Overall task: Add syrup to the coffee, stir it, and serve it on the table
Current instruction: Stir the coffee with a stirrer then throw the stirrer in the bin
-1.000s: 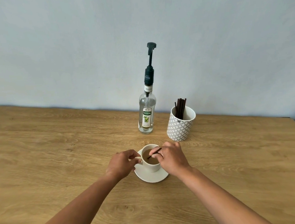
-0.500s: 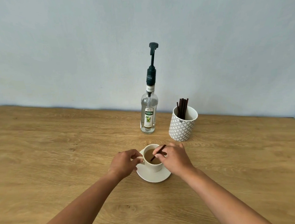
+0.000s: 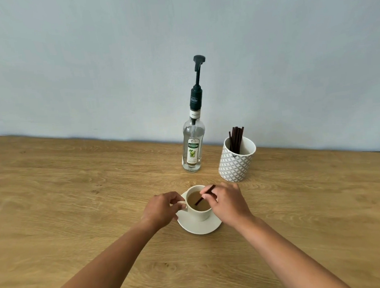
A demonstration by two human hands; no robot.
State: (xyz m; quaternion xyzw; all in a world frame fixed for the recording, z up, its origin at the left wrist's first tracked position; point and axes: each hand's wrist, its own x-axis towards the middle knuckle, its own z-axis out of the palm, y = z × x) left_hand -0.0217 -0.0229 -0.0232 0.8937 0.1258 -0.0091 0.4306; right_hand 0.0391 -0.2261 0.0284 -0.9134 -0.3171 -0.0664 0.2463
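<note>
Wooden table [image 3: 75, 198]; on its far side, syrup bottle [image 3: 192, 148] upright, patterned holder [image 3: 236, 163] just right. Nearer, left hand [image 3: 161, 208] pinching the handle, right hand [image 3: 229, 203] pinching the stick. Between them, saucer [image 3: 198, 228] bearing cup [image 3: 200, 214] of coffee [image 3: 194, 200], with slanted stirrer [image 3: 205, 195] dipped in.

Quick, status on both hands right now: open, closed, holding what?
The left hand is closed, pinching the handle of the cup.
The right hand is closed, pinching the stir stick, which dips into the coffee.
</note>
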